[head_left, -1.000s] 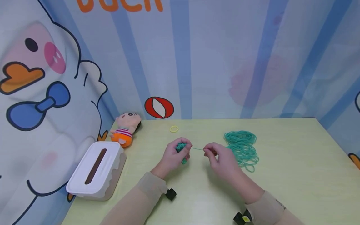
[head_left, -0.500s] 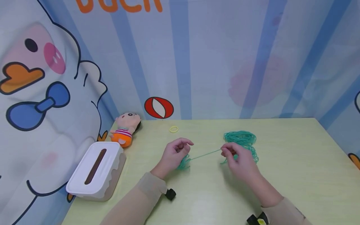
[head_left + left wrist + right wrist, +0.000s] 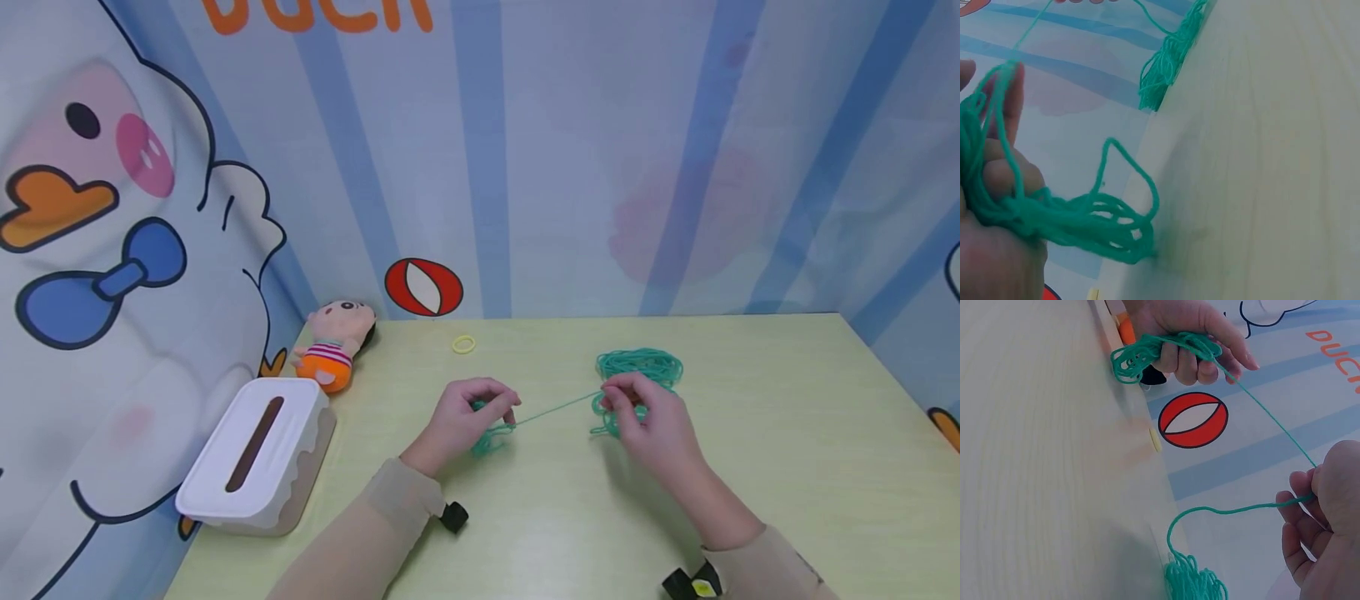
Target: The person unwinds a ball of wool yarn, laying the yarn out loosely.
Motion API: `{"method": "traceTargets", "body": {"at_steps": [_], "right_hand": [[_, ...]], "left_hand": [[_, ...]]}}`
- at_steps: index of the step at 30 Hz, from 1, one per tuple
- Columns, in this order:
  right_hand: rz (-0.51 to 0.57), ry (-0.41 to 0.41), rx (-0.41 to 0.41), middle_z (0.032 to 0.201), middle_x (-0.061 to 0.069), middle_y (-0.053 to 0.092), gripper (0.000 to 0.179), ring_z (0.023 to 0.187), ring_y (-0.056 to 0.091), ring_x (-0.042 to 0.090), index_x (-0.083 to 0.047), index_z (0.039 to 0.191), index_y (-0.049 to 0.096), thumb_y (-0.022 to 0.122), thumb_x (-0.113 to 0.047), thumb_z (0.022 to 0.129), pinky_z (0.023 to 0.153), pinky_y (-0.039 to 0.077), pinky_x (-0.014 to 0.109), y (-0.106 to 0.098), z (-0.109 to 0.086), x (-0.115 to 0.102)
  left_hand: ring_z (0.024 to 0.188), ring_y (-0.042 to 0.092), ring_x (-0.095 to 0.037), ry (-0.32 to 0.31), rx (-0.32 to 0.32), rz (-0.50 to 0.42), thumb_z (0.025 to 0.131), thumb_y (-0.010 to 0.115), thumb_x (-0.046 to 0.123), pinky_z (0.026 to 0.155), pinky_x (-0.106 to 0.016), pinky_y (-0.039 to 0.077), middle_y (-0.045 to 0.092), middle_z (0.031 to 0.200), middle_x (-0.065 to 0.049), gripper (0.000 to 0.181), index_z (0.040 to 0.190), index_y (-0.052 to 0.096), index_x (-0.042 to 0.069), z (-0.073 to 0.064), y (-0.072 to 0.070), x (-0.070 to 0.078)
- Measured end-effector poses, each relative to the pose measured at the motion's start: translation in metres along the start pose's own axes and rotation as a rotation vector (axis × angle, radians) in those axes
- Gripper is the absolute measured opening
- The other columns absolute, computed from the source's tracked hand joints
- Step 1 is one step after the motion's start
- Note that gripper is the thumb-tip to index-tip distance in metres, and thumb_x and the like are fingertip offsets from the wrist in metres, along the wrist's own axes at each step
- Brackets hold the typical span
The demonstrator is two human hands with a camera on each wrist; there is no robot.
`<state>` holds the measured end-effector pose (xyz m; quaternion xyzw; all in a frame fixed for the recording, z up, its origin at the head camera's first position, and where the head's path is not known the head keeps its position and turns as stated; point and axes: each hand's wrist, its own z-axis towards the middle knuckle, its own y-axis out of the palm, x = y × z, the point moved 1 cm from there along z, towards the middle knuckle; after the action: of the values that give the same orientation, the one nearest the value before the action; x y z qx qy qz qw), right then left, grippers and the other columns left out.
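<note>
My left hand [image 3: 461,421] holds a looped bundle of green yarn [image 3: 1079,219], its lower fingers curled round the strands. In the right wrist view the thumb and index finger of that hand stand apart above the bundle [image 3: 1141,355]. My right hand [image 3: 656,421] pinches a single strand [image 3: 558,408] between thumb and fingertips. That strand runs taut from the bundle to the pinch, then slackly down to a larger pile of green yarn [image 3: 641,367] on the table, partly hidden behind the right hand.
A thin yellow ring [image 3: 463,344] lies near the table's back edge. A small doll [image 3: 335,342] in orange shorts is at the back left. In front of it stands a white-lidded tissue box [image 3: 258,450]. A printed curtain [image 3: 558,167] hangs behind the table [image 3: 810,467].
My right hand has moved right, drawing the strand longer between the hands. The left fingers spread, then curled again, and the small bundle now hangs lower from that hand.
</note>
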<state>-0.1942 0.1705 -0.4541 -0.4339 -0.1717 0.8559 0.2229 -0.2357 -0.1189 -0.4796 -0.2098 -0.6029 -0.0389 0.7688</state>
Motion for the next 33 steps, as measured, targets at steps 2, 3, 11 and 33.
{"method": "traceTargets", "body": {"at_steps": [2, 3, 11, 33], "right_hand": [[0.0, 0.002, 0.001, 0.089, 0.002, 0.08, 0.006, 0.082, 0.072, 0.011, -0.001, 0.106, 0.076, 0.071, 0.0, 0.104, 0.066, 0.055, 0.015, 0.0, 0.0, 0.0], [0.0, 0.003, 0.002, 0.089, 0.002, 0.08, 0.005, 0.082, 0.072, 0.012, -0.001, 0.106, 0.076, 0.071, 0.0, 0.104, 0.065, 0.055, 0.015, 0.0, 0.0, 0.0], [-0.021, 0.03, 0.009, 0.089, 0.003, 0.078, 0.007, 0.081, 0.068, 0.007, -0.003, 0.106, 0.075, 0.068, -0.002, 0.107, 0.063, 0.054, 0.02, -0.003, -0.001, 0.001], [-0.067, 0.148, -0.013, 0.092, 0.01, 0.079, 0.009, 0.084, 0.065, 0.001, -0.006, 0.107, 0.075, 0.066, -0.006, 0.109, 0.063, 0.053, 0.018, -0.032, -0.008, 0.017]], "left_hand": [[0.081, 0.073, -0.016, -0.021, -0.015, -0.009, 0.111, 0.068, 0.026, 0.088, -0.026, 0.059, 0.077, 0.101, -0.027, 0.028, 0.114, 0.081, 0.001, 0.0, 0.0, 0.001], [0.075, 0.07, -0.016, -0.03, -0.02, -0.009, 0.111, 0.068, 0.027, 0.083, -0.026, 0.059, 0.075, 0.097, -0.029, 0.028, 0.112, 0.082, 0.003, 0.0, 0.0, 0.002], [0.087, 0.06, -0.012, -0.006, -0.015, 0.062, 0.107, 0.073, 0.023, 0.082, -0.025, 0.053, 0.072, 0.095, -0.004, 0.018, 0.119, 0.081, 0.012, -0.001, -0.001, 0.004], [0.116, 0.067, -0.044, -0.002, 0.04, -0.049, 0.115, 0.042, 0.004, 0.1, -0.025, 0.056, 0.076, 0.127, -0.016, 0.032, 0.138, 0.064, 0.008, 0.006, -0.003, -0.002]]}}
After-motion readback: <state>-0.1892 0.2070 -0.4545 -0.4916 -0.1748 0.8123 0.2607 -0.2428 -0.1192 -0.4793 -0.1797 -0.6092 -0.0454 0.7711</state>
